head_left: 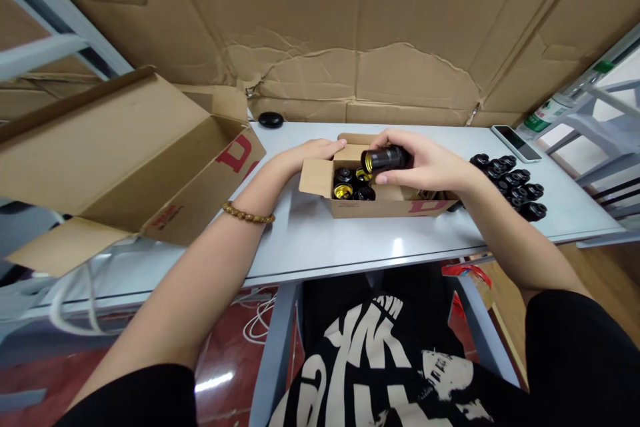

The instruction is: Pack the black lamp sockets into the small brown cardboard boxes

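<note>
A small open cardboard box (370, 208) with red print stands on the white table. Inside its left end are several black lamp sockets (344, 191), some showing gold-coloured threaded insides. My right hand (420, 160) is closed around another black lamp socket (387, 159), tilted sideways above the box, its gold threaded mouth facing left. At the box's back left corner, my left hand (320, 149) grips the edge by the raised flap; its thumb is mostly hidden. To the right of the box, more black lamp sockets (515, 180) stand grouped on the table, partly behind my right forearm.
A large open cardboard box (185, 180) takes up the table's left side. Near the back edge lies a black rounded object (271, 120). A phone (516, 143) and a plastic bottle (547, 113) are at the back right. Cardboard sheeting (360, 27) walls the far side.
</note>
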The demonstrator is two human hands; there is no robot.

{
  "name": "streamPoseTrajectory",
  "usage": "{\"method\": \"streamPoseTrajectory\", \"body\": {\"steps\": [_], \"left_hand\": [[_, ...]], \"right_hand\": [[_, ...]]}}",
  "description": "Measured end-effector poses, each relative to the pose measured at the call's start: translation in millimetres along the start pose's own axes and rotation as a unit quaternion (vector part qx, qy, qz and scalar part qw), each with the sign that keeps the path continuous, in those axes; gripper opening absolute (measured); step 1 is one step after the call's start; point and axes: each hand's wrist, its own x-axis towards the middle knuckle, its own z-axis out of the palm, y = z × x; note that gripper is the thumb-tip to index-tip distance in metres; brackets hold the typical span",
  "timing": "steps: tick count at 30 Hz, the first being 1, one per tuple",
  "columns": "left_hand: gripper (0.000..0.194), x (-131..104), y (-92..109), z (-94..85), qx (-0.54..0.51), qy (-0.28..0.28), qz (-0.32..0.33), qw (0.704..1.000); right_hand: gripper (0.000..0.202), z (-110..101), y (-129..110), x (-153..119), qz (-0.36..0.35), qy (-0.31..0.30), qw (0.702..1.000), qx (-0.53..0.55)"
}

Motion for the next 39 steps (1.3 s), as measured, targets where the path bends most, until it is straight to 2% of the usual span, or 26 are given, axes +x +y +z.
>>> {"method": "streamPoseTrajectory", "body": {"steps": [4, 10, 17, 23, 29, 35, 39], "left_hand": [[0.074, -2, 1, -1.5, 0.009, -0.009, -0.020, 1.000], [0.072, -4, 1, -1.6, 0.005, 0.003, -0.020, 1.000], [0.075, -2, -2, -1.0, -0.002, 0.015, -0.030, 0.999], [0.072, -2, -1, -1.3, -0.011, 0.013, -0.038, 0.999], [0.075, -6, 1, -0.7, -0.010, 0.009, -0.022, 1.000], [0.074, -5, 2, -1.3, -0.005, 0.007, -0.037, 0.999], [0.075, -4, 2, -1.8, 0.001, 0.005, -0.039, 0.999]], "right_hand": [[0.044, 7, 15, 0, 0.014, 0.044, 0.997, -0.055], [0.039, 6, 21, -10, 0.022, 0.082, 0.986, -0.143], [0.044, 10, 33, -13, 0.012, 0.095, 0.989, -0.109], [0.027, 12, 33, -12, -0.009, 0.095, 0.988, -0.119], [0.049, 12, 33, -14, -0.007, 0.087, 0.989, -0.120], [0.046, 14, 32, -15, -0.005, 0.072, 0.986, -0.148], [0.048, 13, 33, -15, -0.007, 0.099, 0.987, -0.125]]}}
